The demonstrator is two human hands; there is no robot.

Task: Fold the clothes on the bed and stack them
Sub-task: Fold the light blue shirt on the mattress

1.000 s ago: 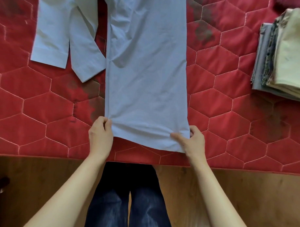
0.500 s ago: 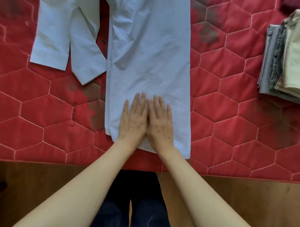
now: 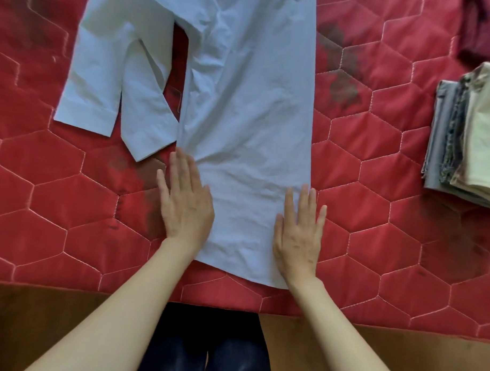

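Note:
A light blue shirt [image 3: 249,107] lies on the red quilted bed [image 3: 376,223], folded into a long narrow panel running away from me, with both sleeves [image 3: 108,78] lying out to its left. My left hand [image 3: 186,204] presses flat on the panel's lower left edge, fingers straight. My right hand [image 3: 299,233] presses flat on its lower right edge, fingers spread. Both hands hold nothing.
A stack of folded clothes [image 3: 467,140], beige on top with grey and patterned layers, sits at the right edge. A dark red item [image 3: 482,30] lies at the top right. The bed's near edge meets a wooden floor [image 3: 399,354] by my legs.
My hands let go of the shirt's bottom hem, came together flat at the panel's middle, then slid apart to its left and right edges. The camera moved closer.

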